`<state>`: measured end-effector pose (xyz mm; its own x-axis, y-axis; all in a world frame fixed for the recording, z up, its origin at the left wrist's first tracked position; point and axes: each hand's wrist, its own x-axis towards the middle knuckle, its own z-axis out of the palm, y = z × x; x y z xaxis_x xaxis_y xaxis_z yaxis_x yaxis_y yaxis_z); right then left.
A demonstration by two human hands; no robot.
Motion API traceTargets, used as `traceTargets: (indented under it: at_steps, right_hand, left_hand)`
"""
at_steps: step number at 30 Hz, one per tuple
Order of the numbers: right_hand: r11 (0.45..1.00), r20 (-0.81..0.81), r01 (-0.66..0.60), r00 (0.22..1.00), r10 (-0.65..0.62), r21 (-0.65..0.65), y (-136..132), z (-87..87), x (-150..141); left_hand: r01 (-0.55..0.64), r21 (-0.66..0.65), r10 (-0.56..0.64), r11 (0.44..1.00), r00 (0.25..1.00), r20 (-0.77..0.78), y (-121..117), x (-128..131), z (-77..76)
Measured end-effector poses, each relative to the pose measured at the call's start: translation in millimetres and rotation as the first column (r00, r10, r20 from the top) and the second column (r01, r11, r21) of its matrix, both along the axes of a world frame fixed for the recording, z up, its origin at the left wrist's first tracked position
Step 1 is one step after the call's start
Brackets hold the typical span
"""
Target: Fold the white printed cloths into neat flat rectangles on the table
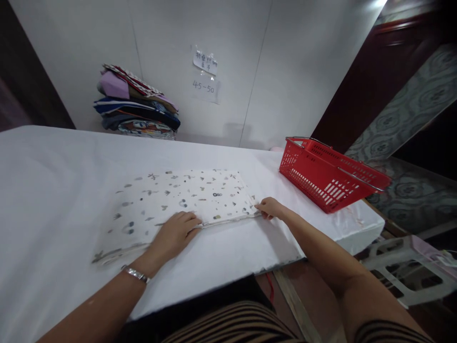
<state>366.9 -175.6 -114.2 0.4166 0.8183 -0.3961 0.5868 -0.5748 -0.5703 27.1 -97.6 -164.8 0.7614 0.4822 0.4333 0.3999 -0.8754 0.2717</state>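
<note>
A folded white cloth (200,195) printed with small grey, green and brown shapes lies as a flat rectangle on the table. My left hand (176,231) rests on its near edge, fingers lying flat on the fabric and the thumb along the fold. At the near right corner of the cloth, my right hand (270,208) pinches the layered edge between thumb and fingers. Several layers show along the near side.
Beyond the cloth, a pile of folded fabrics (137,102) stands against the wall. A red plastic basket (321,176) sits at the table's right end. Paper signs (205,85) hang on the wall. A white plastic stool (410,267) stands right of the white-covered table (50,190).
</note>
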Motion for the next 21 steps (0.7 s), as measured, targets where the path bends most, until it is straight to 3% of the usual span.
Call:
traceTargets:
  at_steps: [11,21]
  right_hand:
    - [0.999,0.01,0.023,1.0,-0.022,-0.033,1.4,10.2,-3.2]
    - [0.992,-0.092,0.088,0.993,-0.079,0.09,7.0,5.4,2.1]
  left_hand:
    - [0.006,0.026,-0.006,1.0,1.0,-0.008,-0.9,-0.5,1.7]
    - [-0.017,-0.036,0.015,0.999,0.999,-0.043,-1.7,-1.0,2.7]
